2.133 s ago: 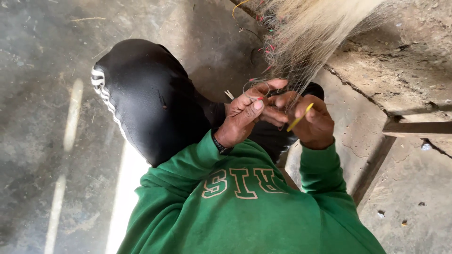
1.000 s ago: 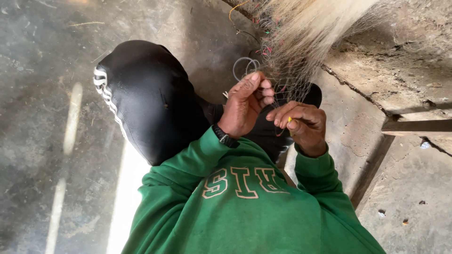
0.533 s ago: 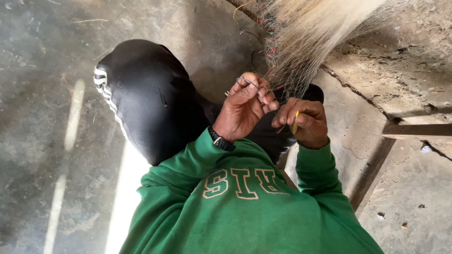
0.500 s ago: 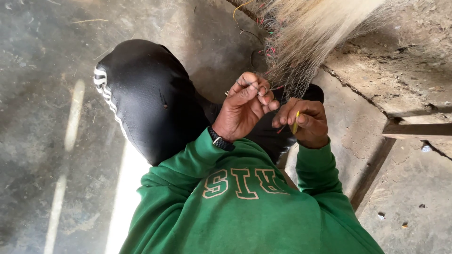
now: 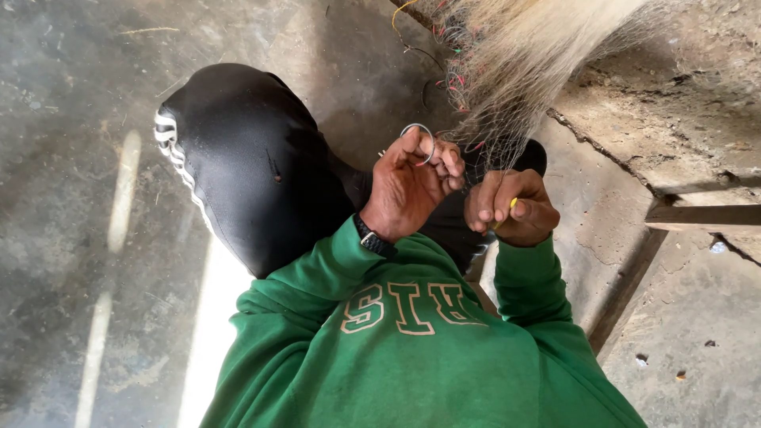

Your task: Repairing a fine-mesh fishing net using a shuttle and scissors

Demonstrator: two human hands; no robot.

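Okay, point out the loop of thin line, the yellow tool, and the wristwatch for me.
loop of thin line [image 5: 429,136], head view, on the arc above the left hand's fingers.
yellow tool [image 5: 512,204], head view, on the tip showing between the right hand's fingers.
wristwatch [image 5: 371,238], head view, on the black band.

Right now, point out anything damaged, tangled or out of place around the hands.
The pale netting hangs bunched and tangled above both hands, with red and yellow strands snarled in it. The concrete ledge beside it is cracked. The left hand pinches a thread loop; the right hand grips a yellow tool.
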